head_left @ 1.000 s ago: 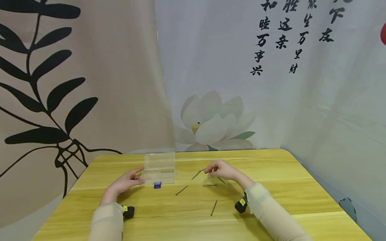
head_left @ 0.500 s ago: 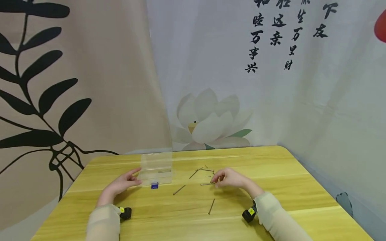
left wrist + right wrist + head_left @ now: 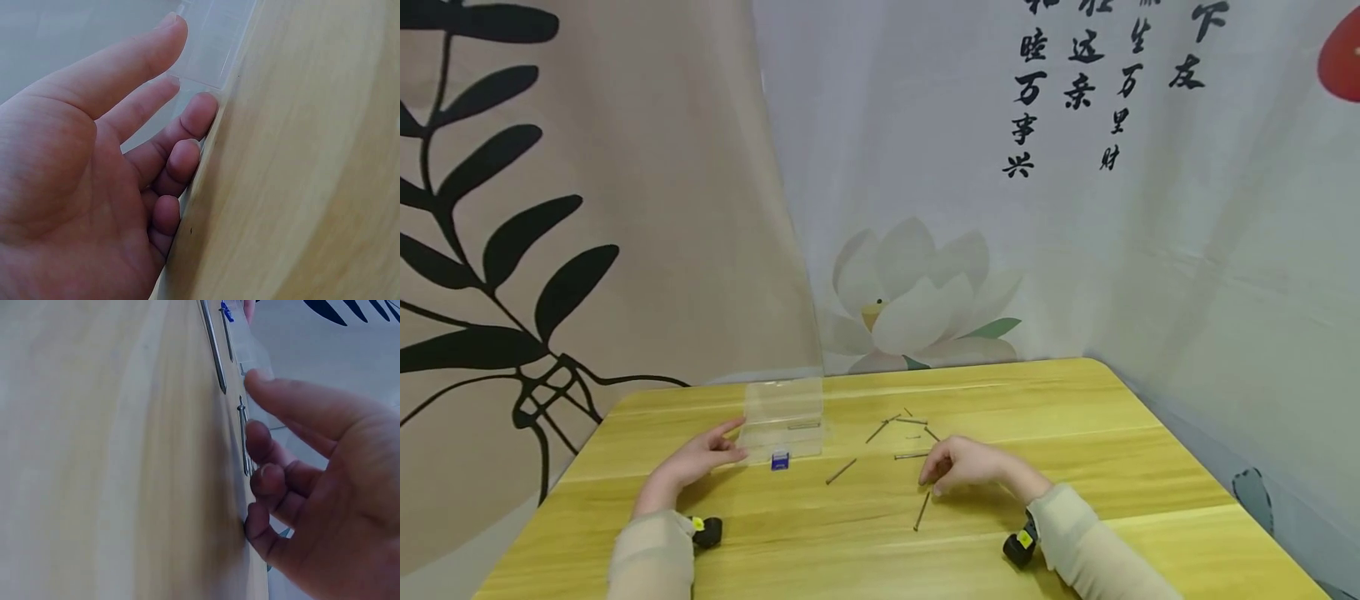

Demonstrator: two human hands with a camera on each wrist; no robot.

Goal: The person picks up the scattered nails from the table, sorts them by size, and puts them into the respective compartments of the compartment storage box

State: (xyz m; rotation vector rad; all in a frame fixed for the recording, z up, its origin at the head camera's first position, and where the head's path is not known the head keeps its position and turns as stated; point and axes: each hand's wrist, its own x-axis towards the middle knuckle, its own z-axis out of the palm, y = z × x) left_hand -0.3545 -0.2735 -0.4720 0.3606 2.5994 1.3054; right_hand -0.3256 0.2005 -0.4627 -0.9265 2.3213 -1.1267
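A clear plastic box (image 3: 760, 442) with a blue latch (image 3: 780, 461) stands with its lid (image 3: 784, 397) raised at the left of the table; a thin nail (image 3: 803, 426) lies inside. At the box's left side rests my left hand (image 3: 700, 460), thumb and forefinger spread by its edge, other fingers loosely bent on the tabletop. My right hand (image 3: 967, 467) hovers low over the table, fingers loosely curved and nothing between them. Just below its fingertips lies a long nail (image 3: 922, 511). Another nail (image 3: 911, 456) is partly behind that hand. A further nail (image 3: 841, 471) lies between the hands.
Several more nails, including a slanted nail (image 3: 877, 430) and a flat-lying nail (image 3: 912, 422), are scattered beyond my right hand. Two tiny pins are among them. The wooden table (image 3: 820, 550) ends at a hanging cloth (image 3: 1000, 275) behind.
My right hand has come from the far nails toward the near one, uncovering nails it hid before. The left hand stays beside the box. The head view has shifted slightly.
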